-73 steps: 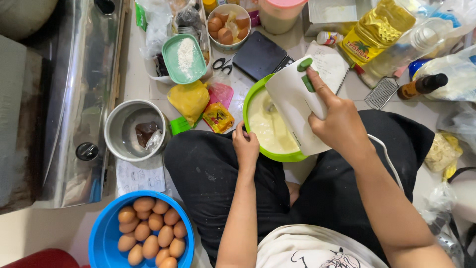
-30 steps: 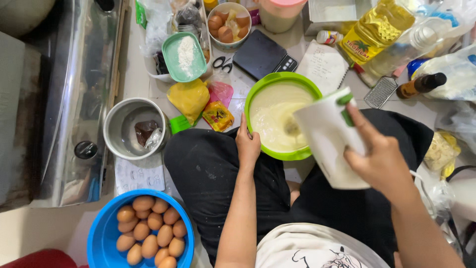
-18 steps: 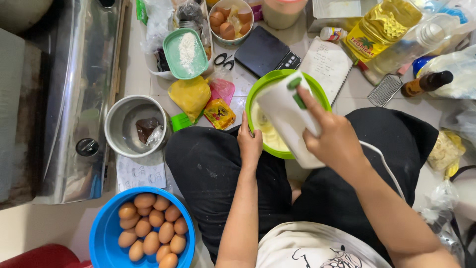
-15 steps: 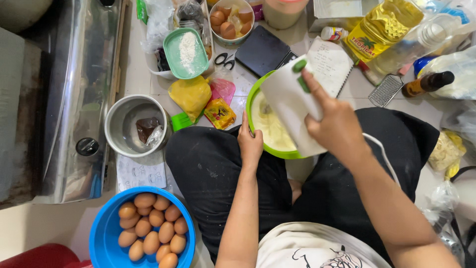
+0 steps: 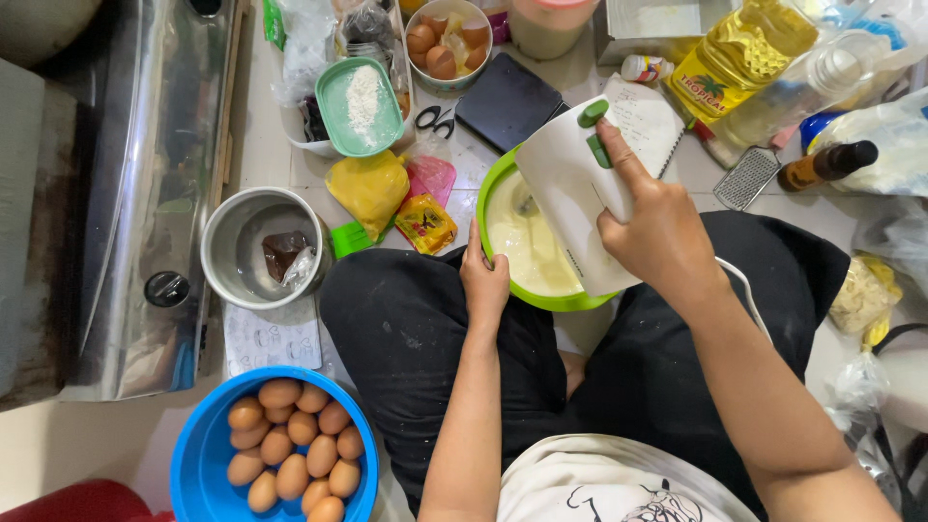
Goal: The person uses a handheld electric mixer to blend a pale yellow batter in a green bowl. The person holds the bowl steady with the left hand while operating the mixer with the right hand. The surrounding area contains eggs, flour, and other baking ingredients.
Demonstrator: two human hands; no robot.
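Note:
I sit cross-legged on the floor in black trousers. My right hand (image 5: 655, 227) grips a white electric hand mixer (image 5: 578, 189) with green buttons, held over a green bowl (image 5: 496, 180) of pale creamy batter (image 5: 523, 246); a beater shows in the batter. My left hand (image 5: 484, 280) holds the bowl's near-left rim. The mixer's white cord runs over my right thigh.
A blue bowl (image 5: 198, 459) of brown eggs sits near left. A steel pot (image 5: 232, 259) with a dark wrapper, a yellow bag (image 5: 369, 188), a green dish of flour (image 5: 362, 106), scissors (image 5: 438, 121), eggshells, an oil bottle (image 5: 737, 54) and a grater (image 5: 745, 178) surround me. A steel stove (image 5: 145, 184) stands left.
The mixer swung right off the bowl, then came back over it and now sits slightly further right and up. My left hand stayed on the rim.

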